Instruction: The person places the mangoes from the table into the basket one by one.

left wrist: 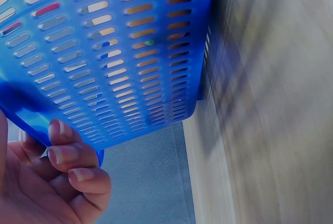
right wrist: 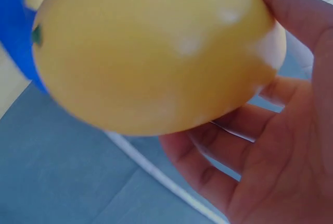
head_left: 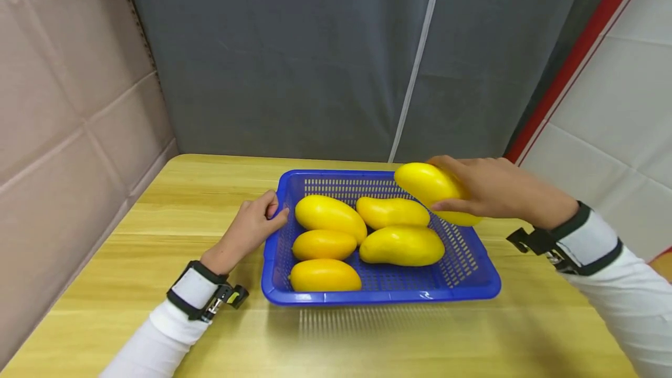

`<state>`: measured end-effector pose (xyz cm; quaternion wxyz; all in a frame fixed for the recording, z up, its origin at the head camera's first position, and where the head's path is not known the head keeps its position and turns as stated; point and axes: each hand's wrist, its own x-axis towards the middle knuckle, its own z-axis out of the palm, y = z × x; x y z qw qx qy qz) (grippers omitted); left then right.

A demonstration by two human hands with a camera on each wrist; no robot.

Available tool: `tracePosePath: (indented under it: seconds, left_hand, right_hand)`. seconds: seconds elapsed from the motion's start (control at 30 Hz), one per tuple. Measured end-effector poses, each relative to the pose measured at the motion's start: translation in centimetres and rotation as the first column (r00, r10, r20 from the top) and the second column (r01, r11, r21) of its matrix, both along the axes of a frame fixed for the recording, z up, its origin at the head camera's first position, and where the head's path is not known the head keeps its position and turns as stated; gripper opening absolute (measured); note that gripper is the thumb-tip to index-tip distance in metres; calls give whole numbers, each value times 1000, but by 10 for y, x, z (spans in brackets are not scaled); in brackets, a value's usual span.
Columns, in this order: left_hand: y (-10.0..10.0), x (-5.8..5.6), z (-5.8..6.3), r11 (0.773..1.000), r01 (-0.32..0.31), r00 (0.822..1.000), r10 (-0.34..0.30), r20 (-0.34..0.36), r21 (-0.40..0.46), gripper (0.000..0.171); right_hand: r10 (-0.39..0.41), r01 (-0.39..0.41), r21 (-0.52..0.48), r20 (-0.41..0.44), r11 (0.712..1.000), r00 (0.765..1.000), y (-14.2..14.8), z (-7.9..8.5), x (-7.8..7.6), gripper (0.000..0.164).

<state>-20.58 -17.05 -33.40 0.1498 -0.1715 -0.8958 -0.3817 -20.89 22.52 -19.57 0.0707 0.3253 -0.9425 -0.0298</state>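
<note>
A blue plastic basket [head_left: 385,297] with slotted walls stands on the wooden table, and several yellow mangoes lie inside. Three of them, including the lowest mango [head_left: 325,276], are stacked down the left side. A long curved mango [head_left: 402,245] lies to their right, below another mango [head_left: 392,213]. At the basket's left rim, my left hand [head_left: 254,223] grips the edge with curled fingers, shown from below in the left wrist view. My right hand [head_left: 490,188] holds a large yellow mango [right wrist: 156,52] above the basket's far right corner, thumb and fingers around one end.
The wooden table [head_left: 157,238] extends on both sides of the basket and in front of it. A grey curtain [head_left: 289,63] hangs behind the table's back edge. Pale panels stand on the left, and a white panel [head_left: 614,109] with a red strip on the right.
</note>
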Motion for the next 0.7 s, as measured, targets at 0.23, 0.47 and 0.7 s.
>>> tracePosePath:
  seconds: [0.23, 0.47, 0.7]
  left_hand:
    - [0, 0, 0, 1000, -1, 1000, 1, 6, 1, 30]
    - [0, 0, 1, 1000, -3, 1000, 3, -5, 1, 30]
    - [0, 0, 1, 1000, 0, 1000, 0, 4, 4, 30]
  right_hand:
    - [126, -124, 64, -28, 990, 992, -12, -6, 7, 76]
    - [190, -189, 96, -1, 977, 982, -26, -10, 18, 75]
    - [251, -248, 140, -2, 959, 968, -38, -16, 28, 77]
